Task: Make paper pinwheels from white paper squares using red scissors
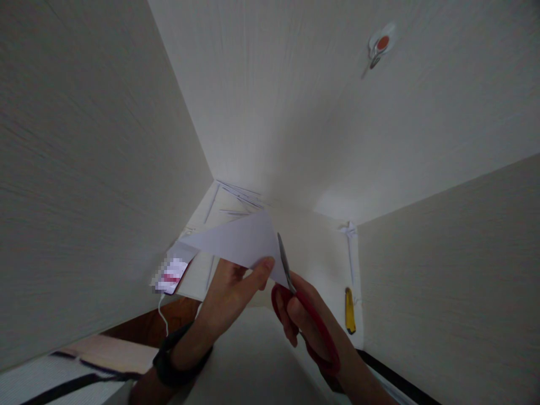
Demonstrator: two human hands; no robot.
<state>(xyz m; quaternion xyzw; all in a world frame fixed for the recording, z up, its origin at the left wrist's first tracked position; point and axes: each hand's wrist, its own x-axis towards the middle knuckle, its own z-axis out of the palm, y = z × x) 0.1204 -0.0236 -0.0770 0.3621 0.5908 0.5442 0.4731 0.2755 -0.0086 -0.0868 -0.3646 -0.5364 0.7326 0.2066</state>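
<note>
- Left hand (230,295): dark strap on its wrist, fingers and thumb pinched on the lower edge of a sheet of white paper (240,242), holding it up off the surface.
- Right hand (301,318): fingers closed through the red handles of a pair of scissors (295,298); blades meet the paper's right edge.
- Yellow utility knife (350,310): lying to the right, apart from both hands.
- Phone (171,275): left, beneath the paper's corner, white cable attached.
- Thin paper strips (238,197): scattered farther back on the white surface.
</note>
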